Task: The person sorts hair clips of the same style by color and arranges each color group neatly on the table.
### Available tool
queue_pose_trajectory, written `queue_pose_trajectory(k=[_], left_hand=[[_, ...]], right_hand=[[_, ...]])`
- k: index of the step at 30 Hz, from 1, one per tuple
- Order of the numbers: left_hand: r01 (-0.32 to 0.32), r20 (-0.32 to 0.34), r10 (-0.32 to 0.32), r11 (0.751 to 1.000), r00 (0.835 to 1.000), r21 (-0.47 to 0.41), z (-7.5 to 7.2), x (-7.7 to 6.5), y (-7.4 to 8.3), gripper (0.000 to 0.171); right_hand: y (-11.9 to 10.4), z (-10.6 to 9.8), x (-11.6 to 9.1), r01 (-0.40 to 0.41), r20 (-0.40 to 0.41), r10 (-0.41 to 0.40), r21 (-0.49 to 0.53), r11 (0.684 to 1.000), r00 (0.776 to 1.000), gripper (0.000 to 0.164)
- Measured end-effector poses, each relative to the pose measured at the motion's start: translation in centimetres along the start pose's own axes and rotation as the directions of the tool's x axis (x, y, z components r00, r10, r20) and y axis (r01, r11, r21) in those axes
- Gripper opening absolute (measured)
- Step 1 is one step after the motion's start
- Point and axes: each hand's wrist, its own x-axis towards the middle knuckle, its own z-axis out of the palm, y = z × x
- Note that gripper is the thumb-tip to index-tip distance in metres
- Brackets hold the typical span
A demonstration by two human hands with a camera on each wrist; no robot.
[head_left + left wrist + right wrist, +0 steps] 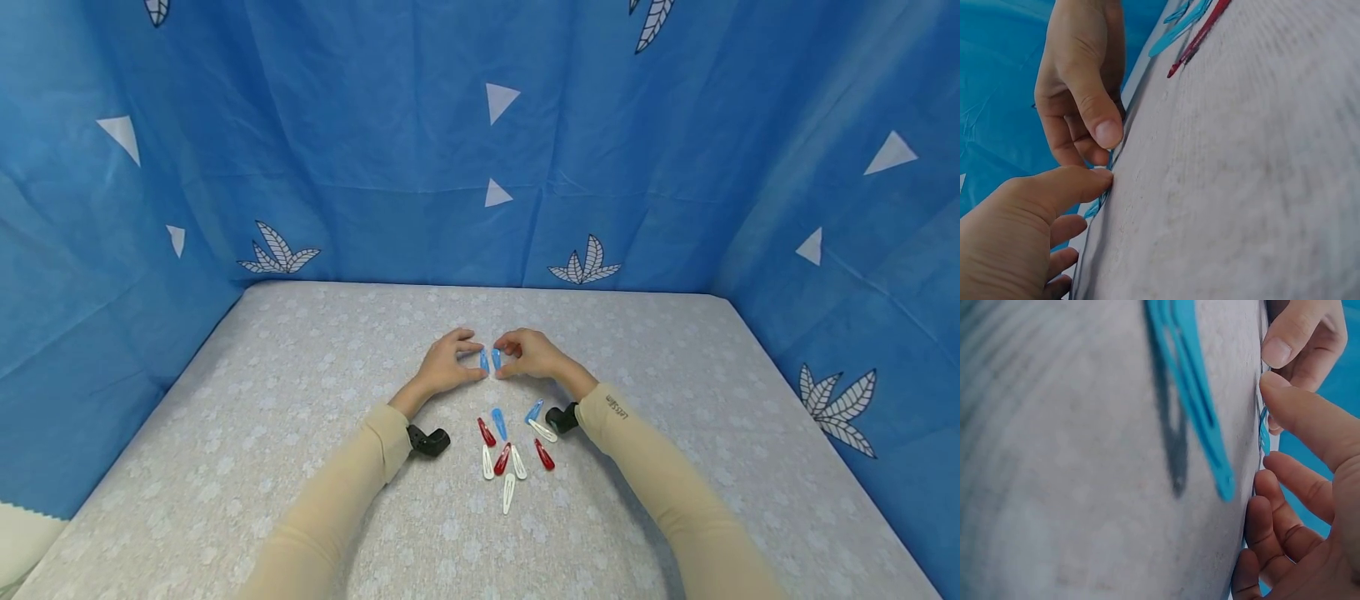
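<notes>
Toward the middle of the table, my left hand pinches a blue snap hair clip by its ends between thumb and fingers. Just to its right, my right hand holds a second blue hair clip the same way. The two clips stand nearly parallel with a narrow gap between them. In the left wrist view the left hand partly hides its blue clip. The right wrist view shows the right hand with thumb and forefinger at the ends of its clip.
Nearer me lie loose hair clips: a blue one, another blue one touching a white one, red ones and white ones. A patterned cloth covers the table; blue curtains surround its back and sides.
</notes>
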Motion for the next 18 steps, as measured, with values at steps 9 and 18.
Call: queue_pose_trajectory(k=[9, 18], left_hand=[[-0.016, -0.058, 0.016, 1.0, 0.998, 0.0, 0.4, -0.2, -0.2, 0.059], [-0.077, -0.129, 0.068, 0.995, 0.989, -0.064, 0.6, -0.3, -0.6, 0.049]], right_hand=[[-0.2, -0.8, -1.6, -0.045, -0.022, 0.047, 0.058, 0.997, 0.999, 0.058], [0.0, -1.7, -6.8, -0.056, -0.231, 0.064, 0.041, 0.998, 0.971, 0.053]])
